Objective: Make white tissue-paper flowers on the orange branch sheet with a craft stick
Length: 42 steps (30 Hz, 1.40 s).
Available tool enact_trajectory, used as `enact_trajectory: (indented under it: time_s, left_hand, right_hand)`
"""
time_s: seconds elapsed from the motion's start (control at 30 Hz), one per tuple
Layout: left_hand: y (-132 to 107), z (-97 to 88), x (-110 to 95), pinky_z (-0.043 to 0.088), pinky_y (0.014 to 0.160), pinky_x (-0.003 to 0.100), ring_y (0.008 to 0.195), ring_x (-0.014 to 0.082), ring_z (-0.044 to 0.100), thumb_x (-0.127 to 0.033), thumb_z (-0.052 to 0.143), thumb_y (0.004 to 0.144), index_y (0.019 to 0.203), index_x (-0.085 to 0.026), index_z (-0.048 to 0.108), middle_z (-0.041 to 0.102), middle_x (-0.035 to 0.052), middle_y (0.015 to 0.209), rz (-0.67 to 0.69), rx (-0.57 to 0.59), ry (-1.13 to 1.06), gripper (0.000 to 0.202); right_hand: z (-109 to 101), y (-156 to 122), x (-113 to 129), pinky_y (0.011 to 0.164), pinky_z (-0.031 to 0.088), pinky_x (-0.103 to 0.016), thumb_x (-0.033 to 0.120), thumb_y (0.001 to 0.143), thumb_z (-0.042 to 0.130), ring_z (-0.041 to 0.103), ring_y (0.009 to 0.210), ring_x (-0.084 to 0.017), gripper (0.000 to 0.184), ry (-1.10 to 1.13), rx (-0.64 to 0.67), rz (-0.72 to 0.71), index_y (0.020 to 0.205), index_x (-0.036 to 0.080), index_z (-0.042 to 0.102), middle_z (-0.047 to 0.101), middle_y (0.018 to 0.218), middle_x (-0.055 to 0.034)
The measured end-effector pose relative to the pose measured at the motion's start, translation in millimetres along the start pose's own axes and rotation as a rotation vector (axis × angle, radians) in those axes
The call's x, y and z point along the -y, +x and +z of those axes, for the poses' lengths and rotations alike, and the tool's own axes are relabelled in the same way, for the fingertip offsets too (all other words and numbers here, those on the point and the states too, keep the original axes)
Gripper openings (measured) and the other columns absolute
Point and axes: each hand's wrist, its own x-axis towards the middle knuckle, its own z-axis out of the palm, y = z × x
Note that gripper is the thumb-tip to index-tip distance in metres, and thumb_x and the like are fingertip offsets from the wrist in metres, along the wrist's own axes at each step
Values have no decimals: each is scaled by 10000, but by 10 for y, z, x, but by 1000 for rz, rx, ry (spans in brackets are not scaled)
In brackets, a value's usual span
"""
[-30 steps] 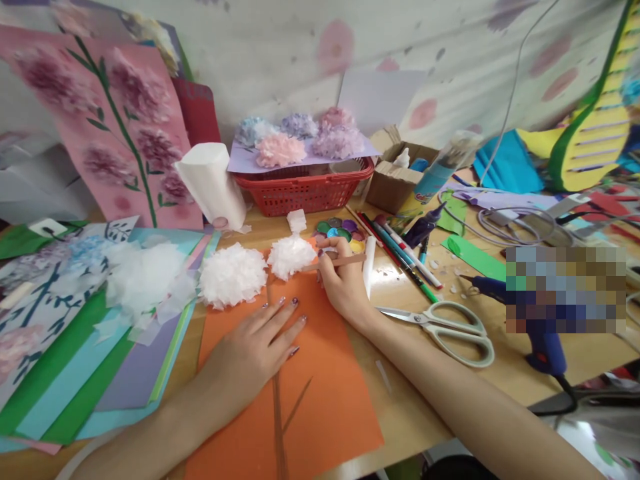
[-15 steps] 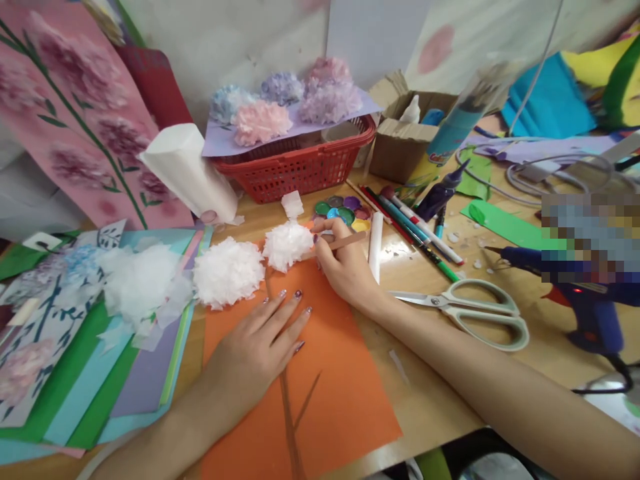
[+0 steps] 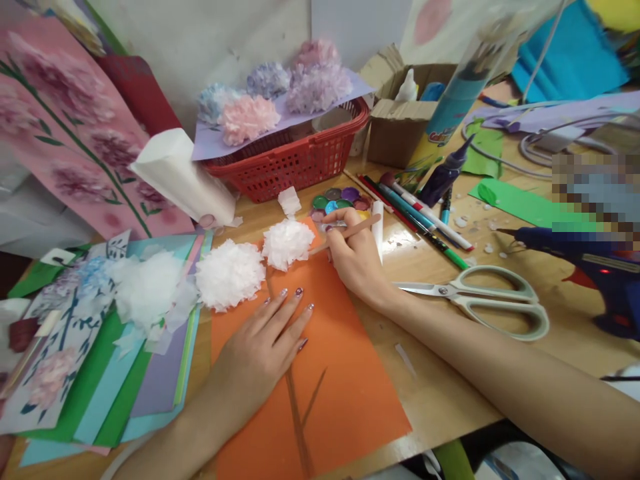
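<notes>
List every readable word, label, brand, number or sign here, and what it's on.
"ree": dark handwriting on the flowered white card at left; its first letter is unclear.
Clear tube: stylised label lettering, possibly starting "Co", too blurred to read.
Pens: any print is too small.
Glue gun: no legible markings.

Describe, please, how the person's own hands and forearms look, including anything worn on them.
Both forearms are bare where they show, with no sleeve or watch. The left hand and right hand wear no gloves. The left hand's fingernails have shiny, dark purplish polish; the right hand's are hard to see.
</notes>
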Motion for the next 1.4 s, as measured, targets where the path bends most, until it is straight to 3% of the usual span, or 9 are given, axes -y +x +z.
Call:
enact_trajectory:
  time_s: [0.47, 0.83, 1.03, 1.2, 1.4]
  left_hand:
    - [14, -29, 2, 551, 990, 456, 1252, 310, 591, -183, 431, 996, 1319, -97, 568, 605, 156, 1378, 14, 19, -12, 362]
    - [-21, -14, 16, 519, 1039, 463, 1298, 295, 551, -198, 439, 996, 1370, -120, 529, 566, 142, 1425, -1, 53, -31, 392]
    - [-8, -19, 0, 531, 1017, 468, 1276, 309, 570, -189, 442, 994, 1346, -104, 551, 595, 152, 1391, -11, 31, -35, 378]
    - [0, -28, -1, 531, 1017, 464, 1275, 304, 570, -191, 433, 997, 1346, -105, 550, 588, 153, 1398, -10, 30, -34, 377]
    - [12, -35, -9, 548, 992, 472, 1267, 318, 576, -181, 433, 995, 1324, -96, 563, 597, 160, 1385, -5, 20, -24, 364]
  right_hand:
    - [-36, -102, 102, 536, 287, -296, 218, 962, 391, 367, 496, -129, 46, -63, 335, -183, 997, 233, 414, 394, 602, 75]
    - [-72, -108, 111, 519, 317, -300, 214, 957, 403, 459, 559, -153, 70, -36, 230, -155, 1001, 248, 446, 457, 634, 38]
    - [-90, -134, 142, 531, 334, -294, 196, 962, 384, 478, 559, -139, 103, 24, 172, -214, 1037, 247, 434, 453, 656, 48]
    - [-64, -101, 102, 523, 323, -300, 187, 946, 385, 434, 529, -147, 108, -96, 237, -196, 1031, 239, 426, 404, 627, 53]
    - [-48, -97, 85, 530, 313, -308, 188, 944, 382, 443, 527, -153, 102, -96, 196, -197, 1016, 248, 421, 417, 620, 47]
